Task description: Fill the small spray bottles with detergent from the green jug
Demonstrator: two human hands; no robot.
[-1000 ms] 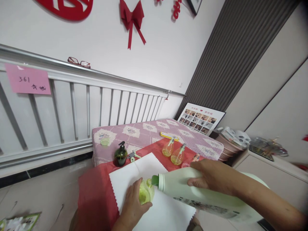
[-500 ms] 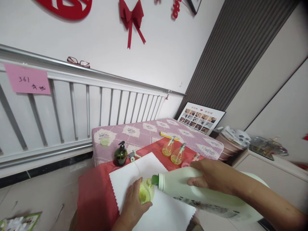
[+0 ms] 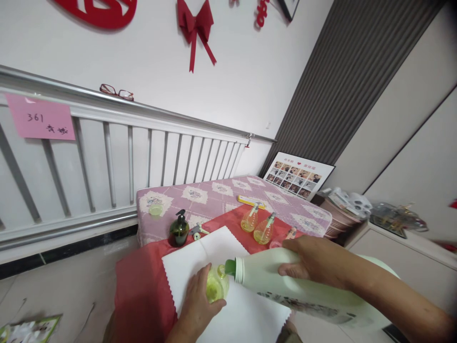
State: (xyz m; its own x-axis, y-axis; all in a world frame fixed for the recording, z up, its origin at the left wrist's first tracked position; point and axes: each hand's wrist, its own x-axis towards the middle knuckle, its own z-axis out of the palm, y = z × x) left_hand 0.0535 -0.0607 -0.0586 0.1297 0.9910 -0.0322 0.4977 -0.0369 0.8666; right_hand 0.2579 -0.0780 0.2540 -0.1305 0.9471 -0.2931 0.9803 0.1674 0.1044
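Observation:
My left hand (image 3: 200, 297) is closed round a small clear bottle (image 3: 218, 287) with yellow-green liquid inside, over a white scalloped cloth (image 3: 246, 314). My right hand (image 3: 305, 259) grips a large pale green jug (image 3: 264, 269) by its upper side, tilted nearly level. The jug's green spout (image 3: 230, 267) is right at the small bottle's mouth; whether liquid is flowing I cannot make out. Behind the cloth stand two clear spray bottles (image 3: 264, 231) with yellow liquid. A dark green pump bottle (image 3: 179, 229) is at the cloth's far left, beside a loose spray head (image 3: 197, 231).
A red cloth (image 3: 139, 290) lies over a table with a purple patterned cover (image 3: 207, 190). On it are a pale green lid (image 3: 155, 209) and a yellow box (image 3: 251, 202). A pink bottle is partly hidden behind my right hand. A white radiator (image 3: 121, 157) lines the wall.

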